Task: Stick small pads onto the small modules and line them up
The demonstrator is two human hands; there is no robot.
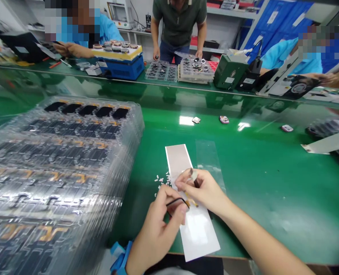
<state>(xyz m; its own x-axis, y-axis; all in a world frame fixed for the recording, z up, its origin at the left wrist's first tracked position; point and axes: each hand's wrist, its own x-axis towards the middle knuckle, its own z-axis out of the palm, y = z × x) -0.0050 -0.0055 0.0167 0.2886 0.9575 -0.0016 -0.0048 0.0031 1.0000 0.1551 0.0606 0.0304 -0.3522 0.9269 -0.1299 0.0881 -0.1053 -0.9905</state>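
My left hand (160, 223) is closed in a pinch on thin black tweezers (177, 201) whose tips reach a small orange flex part (192, 202). My right hand (203, 189) is closed on a small dark component (194, 176) just above that part. Both hands hover over a white paper strip (196, 233) lying on the green table (266, 179). Tiny white scraps (162, 180) are scattered left of the strip. A blue wrist strap (120, 258) sits on my left wrist.
A tall stack of clear trays (57, 168) holding black and orange flex parts fills the left. A clear film (208, 154) lies right of the strip. Small parts (224, 119) lie mid-table. Other people stand and sit beyond, with a blue box (123, 67), trays (196, 70) and a green device (229, 72).
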